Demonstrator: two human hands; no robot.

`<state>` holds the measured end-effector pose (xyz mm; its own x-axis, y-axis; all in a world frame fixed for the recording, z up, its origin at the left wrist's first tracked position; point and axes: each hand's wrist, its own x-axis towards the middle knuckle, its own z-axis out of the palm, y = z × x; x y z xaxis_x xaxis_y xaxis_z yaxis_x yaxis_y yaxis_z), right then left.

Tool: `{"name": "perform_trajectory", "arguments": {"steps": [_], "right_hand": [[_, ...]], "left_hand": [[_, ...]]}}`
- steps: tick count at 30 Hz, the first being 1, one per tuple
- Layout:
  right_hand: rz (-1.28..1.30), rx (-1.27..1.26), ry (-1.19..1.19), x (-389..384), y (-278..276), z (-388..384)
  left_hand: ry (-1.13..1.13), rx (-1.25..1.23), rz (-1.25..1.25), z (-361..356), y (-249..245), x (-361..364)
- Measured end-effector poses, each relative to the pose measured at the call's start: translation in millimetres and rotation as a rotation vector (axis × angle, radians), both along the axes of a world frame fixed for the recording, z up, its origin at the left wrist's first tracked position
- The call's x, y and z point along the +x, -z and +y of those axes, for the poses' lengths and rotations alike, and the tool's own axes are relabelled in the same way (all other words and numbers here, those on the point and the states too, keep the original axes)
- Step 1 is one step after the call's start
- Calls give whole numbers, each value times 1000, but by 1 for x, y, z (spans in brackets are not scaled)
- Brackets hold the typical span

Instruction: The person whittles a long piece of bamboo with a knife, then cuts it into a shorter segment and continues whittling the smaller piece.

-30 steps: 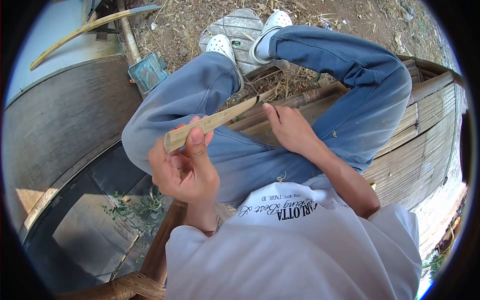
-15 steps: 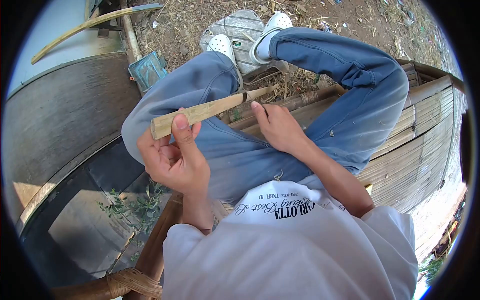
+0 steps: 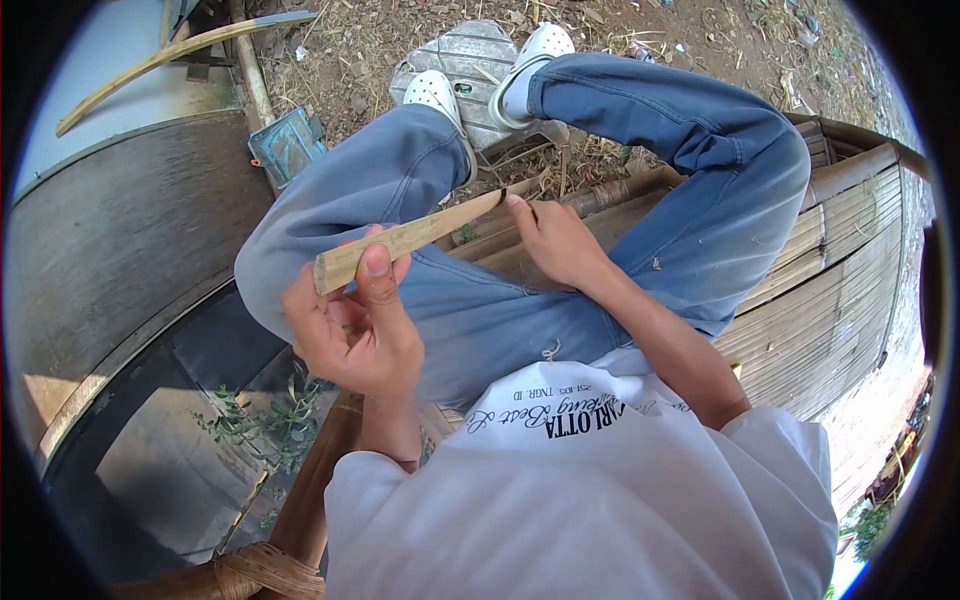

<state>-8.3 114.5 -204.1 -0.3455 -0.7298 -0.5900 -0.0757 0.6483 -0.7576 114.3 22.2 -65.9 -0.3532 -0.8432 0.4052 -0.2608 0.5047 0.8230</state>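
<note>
A pale, tapering wooden piece (image 3: 425,230) with a dark band near its narrow end is held above my lap. My left hand (image 3: 360,320) pinches its wide end between thumb and fingers. Near the dark band, the thumb of my right hand (image 3: 560,240) meets the narrow end, and its other fingers are curled. What lies inside that curl is hidden. Beneath both hands are my blue trousers (image 3: 460,300).
The bamboo bench (image 3: 830,270) extends to the right. A blue plastic container (image 3: 287,147) lies beyond my left knee. A curved strip (image 3: 170,60) leans at upper left, and a leafy plant (image 3: 270,420) grows at lower left. A grey slab (image 3: 470,60) is under my shoes.
The wooden piece has tilted slightly, its wide end lower. My right thumb, before just short of the dark band, now touches the piece there. The view has shifted a little.
</note>
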Motion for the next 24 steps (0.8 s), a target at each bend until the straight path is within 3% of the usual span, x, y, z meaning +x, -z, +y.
{"name": "perform_trajectory", "arguments": {"steps": [1, 4, 6, 8, 10, 13, 17, 20, 24], "right_hand": [[14, 83, -11, -2, 20, 4], [-27, 62, 4, -5, 0, 1], [-187, -108, -15, -10, -76, -8], [-231, -325, 60, 0, -117, -10], [-252, -345, 28, -2, -128, -12], [-126, -177, 29, 0, -81, -12], [15, 121, 3, -2, 52, 15], [-114, 95, -21, -13, -5, 3], [-282, -178, 14, -11, -118, 3]], "left_hand": [[26, -12, 4, 0, 1, -1], [32, -34, 6, -3, 2, -3], [5, -9, 8, -3, 1, -4], [-16, 6, 5, -2, 0, -4], [-13, -1, 12, 0, 0, -6], [-11, 28, 17, -4, -2, -4], [8, -25, -2, -1, 2, -2], [21, -14, 22, 2, 1, -2], [27, 39, 9, 0, -1, -1]]}}
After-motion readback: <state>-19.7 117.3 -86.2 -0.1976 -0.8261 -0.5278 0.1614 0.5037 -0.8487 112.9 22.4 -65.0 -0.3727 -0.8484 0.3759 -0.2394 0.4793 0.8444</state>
